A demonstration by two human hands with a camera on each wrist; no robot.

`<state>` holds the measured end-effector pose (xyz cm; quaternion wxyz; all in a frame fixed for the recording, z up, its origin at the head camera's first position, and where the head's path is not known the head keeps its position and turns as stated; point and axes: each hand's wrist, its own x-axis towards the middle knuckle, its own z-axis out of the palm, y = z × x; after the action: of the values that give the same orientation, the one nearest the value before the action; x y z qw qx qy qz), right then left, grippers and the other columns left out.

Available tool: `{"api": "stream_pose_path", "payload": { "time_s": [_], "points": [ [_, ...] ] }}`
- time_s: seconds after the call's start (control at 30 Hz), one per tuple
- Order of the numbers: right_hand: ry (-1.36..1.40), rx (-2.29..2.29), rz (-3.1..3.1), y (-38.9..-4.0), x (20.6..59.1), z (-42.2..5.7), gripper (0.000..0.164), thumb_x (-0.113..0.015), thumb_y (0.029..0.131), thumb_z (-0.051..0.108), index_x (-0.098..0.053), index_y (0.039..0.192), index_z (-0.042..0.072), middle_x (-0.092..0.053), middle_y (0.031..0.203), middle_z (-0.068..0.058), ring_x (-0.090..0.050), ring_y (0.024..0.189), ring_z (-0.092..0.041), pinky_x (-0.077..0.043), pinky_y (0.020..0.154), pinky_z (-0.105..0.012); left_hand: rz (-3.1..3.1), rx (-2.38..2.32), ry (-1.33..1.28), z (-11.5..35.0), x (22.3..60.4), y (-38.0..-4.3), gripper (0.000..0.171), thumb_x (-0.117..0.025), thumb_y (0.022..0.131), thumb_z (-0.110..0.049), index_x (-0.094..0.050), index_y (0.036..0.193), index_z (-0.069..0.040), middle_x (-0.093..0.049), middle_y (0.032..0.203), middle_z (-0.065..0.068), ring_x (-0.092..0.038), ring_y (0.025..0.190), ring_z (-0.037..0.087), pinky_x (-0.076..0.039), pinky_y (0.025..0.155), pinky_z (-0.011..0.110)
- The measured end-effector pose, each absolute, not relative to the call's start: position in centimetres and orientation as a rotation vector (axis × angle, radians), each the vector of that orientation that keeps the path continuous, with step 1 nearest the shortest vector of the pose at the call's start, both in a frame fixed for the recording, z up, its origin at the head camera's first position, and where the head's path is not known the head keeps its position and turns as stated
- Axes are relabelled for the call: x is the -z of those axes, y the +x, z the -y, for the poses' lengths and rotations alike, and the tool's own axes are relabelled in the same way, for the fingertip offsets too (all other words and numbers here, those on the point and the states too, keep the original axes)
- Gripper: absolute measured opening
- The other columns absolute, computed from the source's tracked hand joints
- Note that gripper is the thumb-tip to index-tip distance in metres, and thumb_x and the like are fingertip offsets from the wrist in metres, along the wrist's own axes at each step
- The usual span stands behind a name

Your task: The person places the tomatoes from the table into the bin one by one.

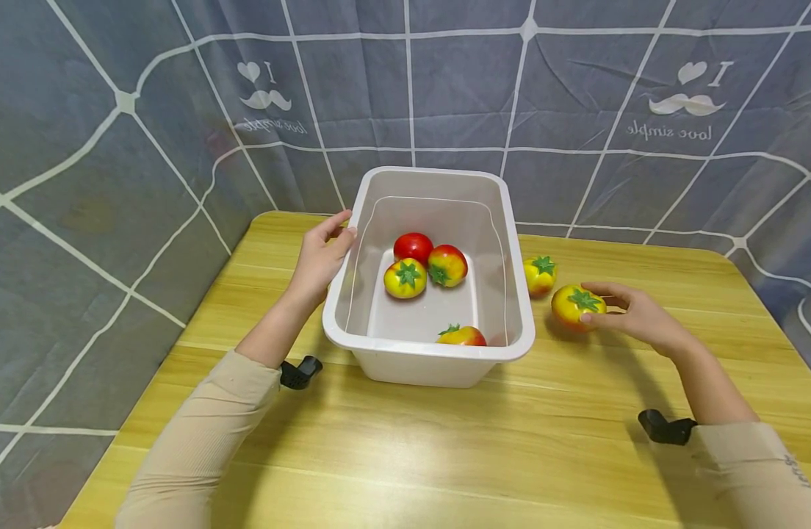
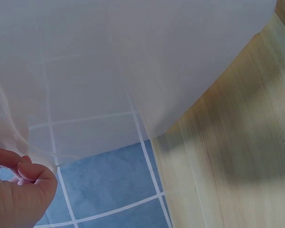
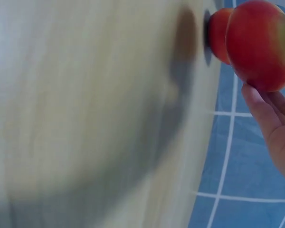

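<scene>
My left hand [image 1: 321,257] grips the left rim of a light grey plastic bin [image 1: 428,353], its thumb and fingers bent at the edge. In the left wrist view the same hand [image 2: 23,190] appears beside the bin's wall [image 2: 180,57]. My right hand [image 1: 643,316] pinches a yellow-red toy tomato [image 1: 573,312] with a green star-shaped top, to the right of the bin. The right wrist view shows this tomato's red underside [image 3: 259,47] held off the table, its shadow apart from it. Another toy tomato [image 1: 538,279] sits close by, against the bin's right side.
Inside the bin lie a red fruit [image 1: 413,247], a red-yellow tomato [image 1: 449,266], a yellow one [image 1: 405,279] and another near the front wall [image 1: 463,337]. The wooden table [image 1: 405,455] meets a grey checked cloth [image 1: 458,88] behind. Black wrist mounts [image 1: 666,428] jut from both sleeves.
</scene>
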<state>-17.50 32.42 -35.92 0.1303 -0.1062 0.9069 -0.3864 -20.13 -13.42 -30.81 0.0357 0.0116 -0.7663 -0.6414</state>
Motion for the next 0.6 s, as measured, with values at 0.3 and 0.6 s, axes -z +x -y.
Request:
{"api": "stream_pose_path", "payload": {
  "time_s": [0.3, 0.6],
  "points": [
    [-0.305, 1.144, -2.668, -17.6, 33.9, -31.5, 0.062, -0.065, 0.088, 0.024, -0.039, 0.141, 0.005, -0.043, 0.135, -0.016, -0.042, 0.111, -0.011, -0.042, 0.076, -0.012, 2.363, 1.969, 0.039, 13.4, 30.9, -20.1, 0.046, -0.049, 0.096, -0.018, -0.042, 0.14, -0.006, -0.048, 0.112, 0.016, -0.052, 0.094, 0.023, -0.051, 0.084, 0.031],
    [-0.313, 1.178, -2.694, -17.4, 32.2, -30.4, 0.06, -0.068, 0.086, 0.024, -0.044, 0.139, 0.009, -0.045, 0.133, -0.009, -0.046, 0.11, -0.008, -0.044, 0.077, -0.014, 2.358, 1.976, 0.031, 13.5, 31.0, -20.2, 0.046, -0.05, 0.096, -0.019, -0.042, 0.14, -0.007, -0.048, 0.113, 0.015, -0.051, 0.095, 0.023, -0.051, 0.085, 0.031]
  ]
}}
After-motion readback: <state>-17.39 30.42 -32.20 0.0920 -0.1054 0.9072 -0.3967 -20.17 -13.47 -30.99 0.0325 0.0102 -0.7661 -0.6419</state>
